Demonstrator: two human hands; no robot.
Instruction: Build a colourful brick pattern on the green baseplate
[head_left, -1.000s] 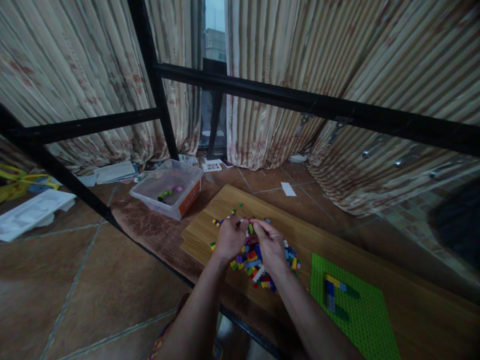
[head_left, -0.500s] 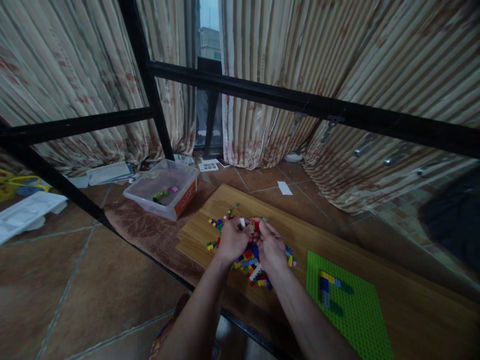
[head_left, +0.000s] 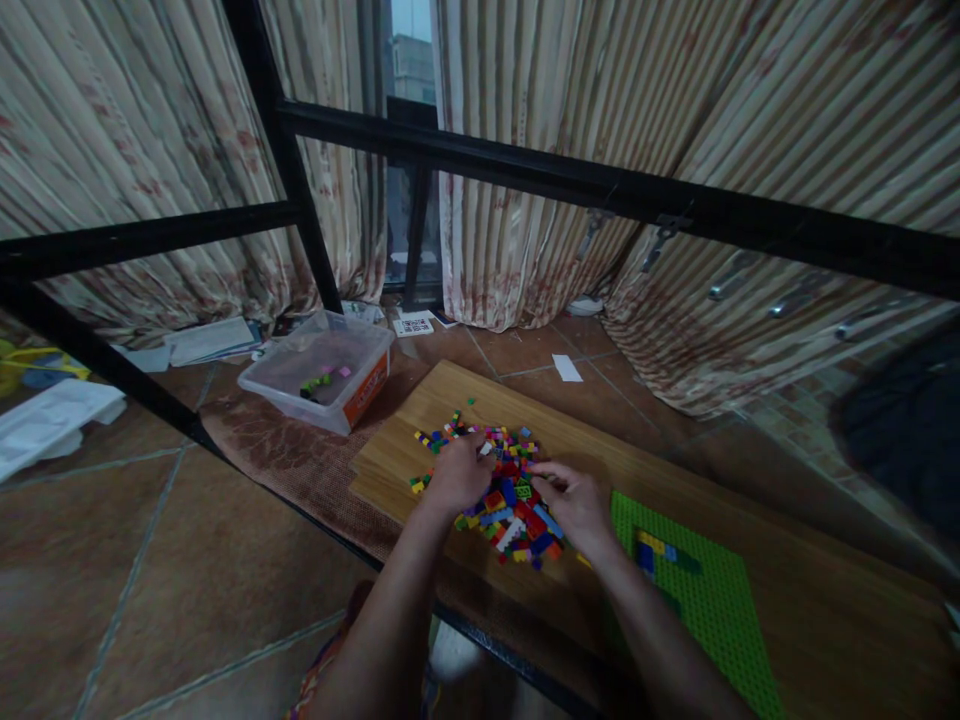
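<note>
Entry: brick-building station on a wooden board [head_left: 750,520] laid over a tiled floor.

Loose stock: a heap of small coloured bricks [head_left: 504,490] at the board's near-left part, many dozens by the look of it, with a few strays toward its far edge.

Left hand [head_left: 457,473]: resting on the left side of the heap, fingers curled down into the bricks; whether it has hold of one cannot be told.

Right hand [head_left: 574,500]: on the right side of the heap, fingers half bent and reaching in among the bricks (nothing visibly held, though the fingertips are partly hidden).

Work piece: a green baseplate [head_left: 697,600] just right of the heap, partly covered by the right forearm. It bears only a small cluster of placed bricks [head_left: 654,553], yellow, blue and dark green, near its far-left corner; the rest shows bare studs.

Progress, judged: early. A handful of bricks is set, the bulk remains in the heap.

Also present: a clear plastic bin [head_left: 319,372] on the floor, well apart to the left, holding a few bricks.
</note>
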